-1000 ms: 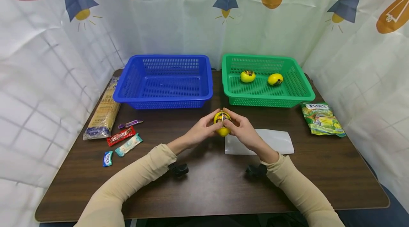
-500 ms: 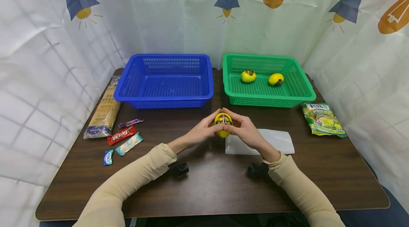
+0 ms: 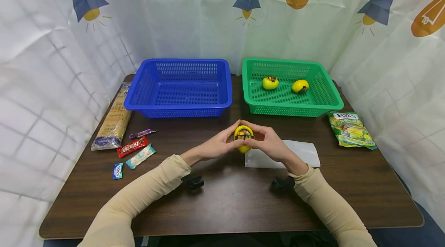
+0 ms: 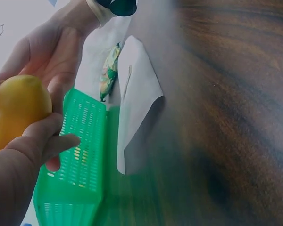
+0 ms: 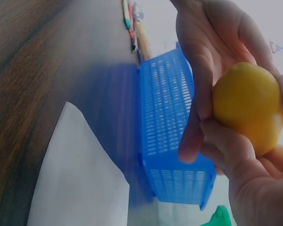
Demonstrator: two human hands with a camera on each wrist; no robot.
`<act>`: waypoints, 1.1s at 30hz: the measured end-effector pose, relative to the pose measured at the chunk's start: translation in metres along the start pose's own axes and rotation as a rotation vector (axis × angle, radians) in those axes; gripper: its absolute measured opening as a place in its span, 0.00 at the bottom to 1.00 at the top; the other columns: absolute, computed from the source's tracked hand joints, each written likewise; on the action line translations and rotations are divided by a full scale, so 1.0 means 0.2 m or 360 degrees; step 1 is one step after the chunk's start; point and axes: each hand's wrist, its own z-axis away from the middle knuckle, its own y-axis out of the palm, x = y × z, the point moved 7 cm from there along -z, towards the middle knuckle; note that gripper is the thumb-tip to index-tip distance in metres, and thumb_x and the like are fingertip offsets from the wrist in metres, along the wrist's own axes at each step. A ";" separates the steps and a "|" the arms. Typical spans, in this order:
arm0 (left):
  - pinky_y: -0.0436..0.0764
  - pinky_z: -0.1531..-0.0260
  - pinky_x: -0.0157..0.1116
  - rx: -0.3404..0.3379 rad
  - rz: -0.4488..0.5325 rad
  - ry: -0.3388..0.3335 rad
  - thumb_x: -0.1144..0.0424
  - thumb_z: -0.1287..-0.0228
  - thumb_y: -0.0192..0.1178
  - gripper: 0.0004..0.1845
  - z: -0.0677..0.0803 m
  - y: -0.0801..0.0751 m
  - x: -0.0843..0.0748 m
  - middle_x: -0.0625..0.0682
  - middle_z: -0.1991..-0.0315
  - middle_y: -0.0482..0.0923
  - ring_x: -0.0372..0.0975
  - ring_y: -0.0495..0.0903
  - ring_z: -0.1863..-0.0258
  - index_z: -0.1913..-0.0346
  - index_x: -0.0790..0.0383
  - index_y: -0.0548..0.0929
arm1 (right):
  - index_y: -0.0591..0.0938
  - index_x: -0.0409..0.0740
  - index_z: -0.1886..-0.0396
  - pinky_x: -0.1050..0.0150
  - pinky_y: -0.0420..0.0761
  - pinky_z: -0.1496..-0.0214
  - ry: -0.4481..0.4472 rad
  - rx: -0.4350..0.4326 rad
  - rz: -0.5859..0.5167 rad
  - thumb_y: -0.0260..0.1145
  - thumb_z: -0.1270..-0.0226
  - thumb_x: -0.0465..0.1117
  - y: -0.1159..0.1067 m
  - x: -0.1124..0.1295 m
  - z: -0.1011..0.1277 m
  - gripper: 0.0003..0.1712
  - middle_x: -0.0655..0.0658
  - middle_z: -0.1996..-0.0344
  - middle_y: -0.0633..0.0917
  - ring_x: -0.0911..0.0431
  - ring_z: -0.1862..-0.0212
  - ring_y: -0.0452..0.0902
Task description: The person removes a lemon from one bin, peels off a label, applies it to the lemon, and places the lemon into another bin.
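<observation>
Both hands hold a yellow lemon [image 3: 244,133] above the middle of the table. It has a dark printed label [image 3: 243,134] wrapped across its upward face. My left hand [image 3: 218,146] pinches it from the left, and my right hand [image 3: 270,144] from the right. The thumbs meet low on the label while the index fingers reach round the far end. In the left wrist view the lemon [image 4: 21,110] shows plain yellow skin between the hands. The right wrist view also shows the lemon [image 5: 249,106] enclosed by fingers. Beneath my right hand lies a white sheet [image 3: 300,154].
At the back stand a blue basket [image 3: 179,109] and a green basket [image 3: 295,110] with two labelled lemons [image 3: 270,83]. Several wrapped snacks [image 3: 132,147] and a long tan packet [image 3: 114,123] lie at left. A green candy bag [image 3: 352,129] lies at right.
The lemon has turned so its label faces up more fully. Both thumbs have shifted down to the label's lower part, and the hands have lowered very slightly.
</observation>
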 end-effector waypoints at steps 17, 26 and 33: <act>0.76 0.34 0.36 0.0075 -0.0126 0.0049 0.53 0.24 0.52 0.45 0.02 0.02 -0.02 0.57 0.23 0.53 0.45 0.71 0.32 0.20 0.52 0.32 | 0.59 0.43 0.22 0.65 0.85 0.46 -0.0141 0.0199 0.0073 0.64 0.29 0.38 0.00 0.04 0.04 0.40 0.33 0.27 0.66 0.58 0.47 0.81; 0.79 0.39 0.32 0.0079 -0.0132 0.0156 0.53 0.24 0.52 0.44 0.02 -0.01 -0.01 0.61 0.24 0.54 0.47 0.73 0.34 0.20 0.54 0.33 | 0.58 0.43 0.22 0.66 0.83 0.43 -0.0148 0.0205 -0.0046 0.61 0.27 0.37 0.01 0.04 0.03 0.38 0.35 0.23 0.61 0.61 0.43 0.81; 0.81 0.42 0.33 0.0089 -0.0025 0.0167 0.52 0.28 0.57 0.49 0.01 -0.02 -0.01 0.59 0.22 0.51 0.49 0.75 0.35 0.20 0.52 0.33 | 0.55 0.44 0.21 0.65 0.83 0.42 -0.0141 0.0176 -0.0201 0.60 0.26 0.36 0.01 0.03 0.02 0.39 0.35 0.24 0.61 0.60 0.39 0.78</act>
